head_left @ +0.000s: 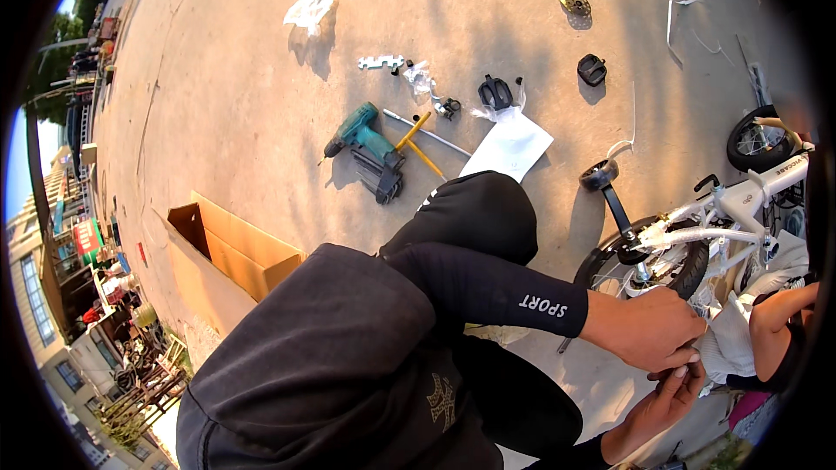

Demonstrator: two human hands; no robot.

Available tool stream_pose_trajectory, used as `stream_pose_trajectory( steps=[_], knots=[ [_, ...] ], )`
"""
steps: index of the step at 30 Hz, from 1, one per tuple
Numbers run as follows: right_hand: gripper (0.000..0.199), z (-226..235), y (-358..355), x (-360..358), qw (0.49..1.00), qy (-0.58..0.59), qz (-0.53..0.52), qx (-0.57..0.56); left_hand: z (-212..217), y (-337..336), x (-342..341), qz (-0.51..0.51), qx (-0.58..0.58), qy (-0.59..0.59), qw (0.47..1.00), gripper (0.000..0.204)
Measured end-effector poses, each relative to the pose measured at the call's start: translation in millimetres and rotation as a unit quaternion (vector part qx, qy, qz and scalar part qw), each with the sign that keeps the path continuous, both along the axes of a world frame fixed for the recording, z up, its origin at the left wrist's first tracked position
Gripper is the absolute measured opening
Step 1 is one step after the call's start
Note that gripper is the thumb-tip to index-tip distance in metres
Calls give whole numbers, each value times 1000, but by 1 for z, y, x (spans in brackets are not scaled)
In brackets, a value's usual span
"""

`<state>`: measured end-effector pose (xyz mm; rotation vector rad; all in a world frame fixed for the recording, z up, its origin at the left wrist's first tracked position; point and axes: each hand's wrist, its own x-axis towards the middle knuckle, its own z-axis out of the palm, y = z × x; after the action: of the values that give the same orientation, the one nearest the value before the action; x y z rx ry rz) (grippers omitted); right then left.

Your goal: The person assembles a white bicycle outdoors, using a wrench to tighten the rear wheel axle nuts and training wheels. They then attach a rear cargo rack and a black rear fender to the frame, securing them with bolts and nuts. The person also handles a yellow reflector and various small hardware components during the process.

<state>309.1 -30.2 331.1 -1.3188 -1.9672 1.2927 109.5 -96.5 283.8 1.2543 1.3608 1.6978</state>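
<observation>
Your two hands meet at the lower right, close to your body. Your left hand (pixel 649 326) lies on top, curled into a near fist over something small by the wheel (pixel 649 265) of the white bike (pixel 740 209). Your right hand (pixel 670 392) comes up from below with its fingers bent toward the same spot, fingertips touching the left. What either one grips you cannot tell; the left covers it.

The bike lies at the right edge, its near wheel just above your knuckles, a small training wheel (pixel 599 176) sticking out on a black arm toward the open ground.

Risks, as I judge them: both hands work blind over one small part, so it could slip and drop among the spokes or onto the concrete. Your fingers sit close to the tyre and spokes; if the wheel turns, they could be pinched. The bike looks unsupported and may shift under pressure.

Further out, a cardboard box (pixel 222 252) lies open at your left. Beyond your knee lie a teal drill (pixel 361 135), a yellow wrench (pixel 418 144) and a white sheet (pixel 509 146). Two black pedals (pixel 496 91) and a flat spanner (pixel 380 62) lie farther off.

Another person's arm (pixel 779 318) enters at the far right, mostly cut off. The bike's far end is lost at the rim.
</observation>
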Motion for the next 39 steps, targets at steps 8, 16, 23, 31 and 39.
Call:
stream_pose_trajectory(
  steps=[8,16,23,31,39],
  knots=[
    [36,-21,5,-2,999,8,-8,45,-4,2,-18,-50,-42,71,995,40],
    [36,-21,7,-16,998,22,-27,44,3,4,-12,-6,-80,50,996,33],
    [33,-15,17,-8,987,129,-64,-72,-6,15,0,21,41,26,999,27],
    [33,-10,14,-11,994,103,-35,-33,5,12,-25,-55,-53,-1,997,26],
    [35,-6,2,-28,985,132,-102,-45,3,13,-10,-11,34,-39,999,27]
  ],
)
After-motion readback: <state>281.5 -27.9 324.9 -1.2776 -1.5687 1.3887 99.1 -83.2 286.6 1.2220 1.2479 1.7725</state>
